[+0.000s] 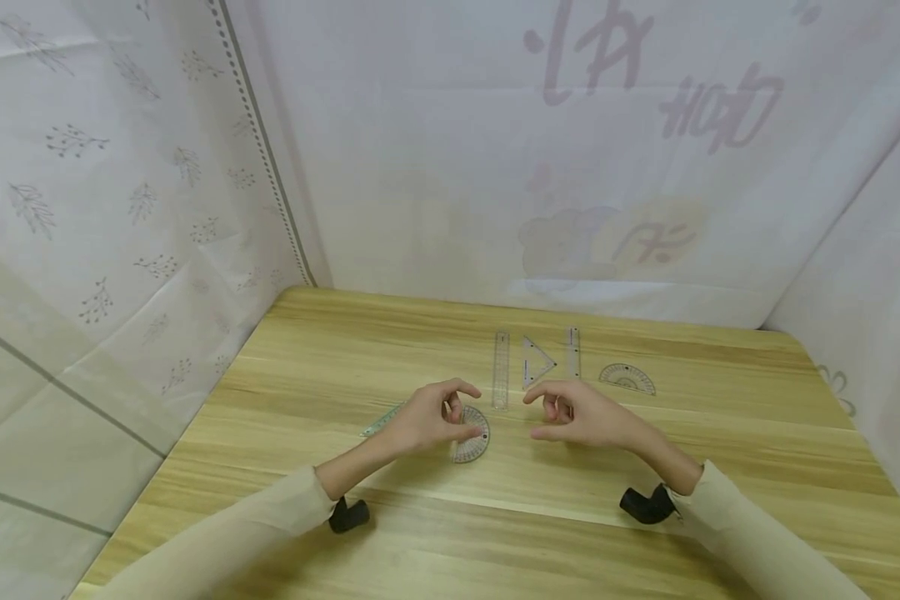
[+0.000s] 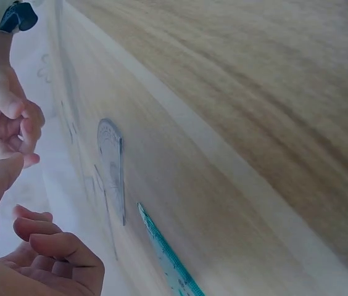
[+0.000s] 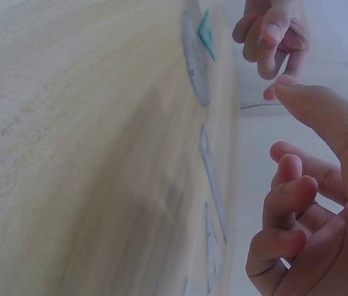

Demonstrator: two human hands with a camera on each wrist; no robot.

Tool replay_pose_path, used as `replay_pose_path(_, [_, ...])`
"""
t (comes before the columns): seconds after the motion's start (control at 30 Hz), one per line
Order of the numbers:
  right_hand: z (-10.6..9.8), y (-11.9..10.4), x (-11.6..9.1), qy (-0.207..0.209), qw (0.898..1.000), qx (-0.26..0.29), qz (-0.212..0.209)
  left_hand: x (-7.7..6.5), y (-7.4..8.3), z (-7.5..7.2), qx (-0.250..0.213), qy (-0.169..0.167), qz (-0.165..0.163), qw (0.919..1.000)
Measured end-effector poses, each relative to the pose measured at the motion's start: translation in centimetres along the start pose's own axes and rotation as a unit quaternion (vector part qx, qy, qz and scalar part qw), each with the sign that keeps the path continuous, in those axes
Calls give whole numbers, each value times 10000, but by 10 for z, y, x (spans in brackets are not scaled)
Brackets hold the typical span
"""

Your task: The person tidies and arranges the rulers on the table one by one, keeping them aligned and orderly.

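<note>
My left hand (image 1: 429,415) hovers above the table with its fingers loosely bent and nothing in its grasp. Below its thumb lies a clear protractor (image 1: 471,451), partly covered by that hand in the head view. A green-tinted set square (image 2: 168,256) lies on the table close by, mostly hidden behind the left hand from above. Facing the left hand across a gap, my right hand (image 1: 583,415) is also raised, thumb and index finger apart, holding nothing. Just beyond the hands lie a long clear ruler (image 1: 500,372) and a clear triangular set square (image 1: 531,377).
A shorter clear ruler (image 1: 573,357) and a second protractor (image 1: 627,378) lie flat toward the back right of the wooden table (image 1: 285,375). Printed cloth curtains (image 1: 420,167) stand behind the table and along its sides. Black camera mounts (image 1: 647,504) sit at both wrists.
</note>
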State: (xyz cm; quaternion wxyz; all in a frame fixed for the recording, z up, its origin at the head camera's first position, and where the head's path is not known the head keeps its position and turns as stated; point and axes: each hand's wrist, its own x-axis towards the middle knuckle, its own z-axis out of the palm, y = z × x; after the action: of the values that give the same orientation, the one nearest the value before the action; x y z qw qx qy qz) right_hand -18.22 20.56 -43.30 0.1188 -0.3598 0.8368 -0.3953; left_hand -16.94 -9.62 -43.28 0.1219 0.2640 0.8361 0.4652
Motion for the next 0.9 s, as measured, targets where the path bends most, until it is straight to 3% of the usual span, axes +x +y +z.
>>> replay_pose_path(0.3, [-10,8,-3,212,9998,-64,-1,16,0,5,-66,111,35,9999])
replay_pose_path(0.57, [-17,13,4,315,9993,201,-99,26,-1,10,-14,262,62,9996])
replay_pose_path(0.9, [-22,25,14,407,9987,300,-114,37,-6,10,410,353,-151,9984])
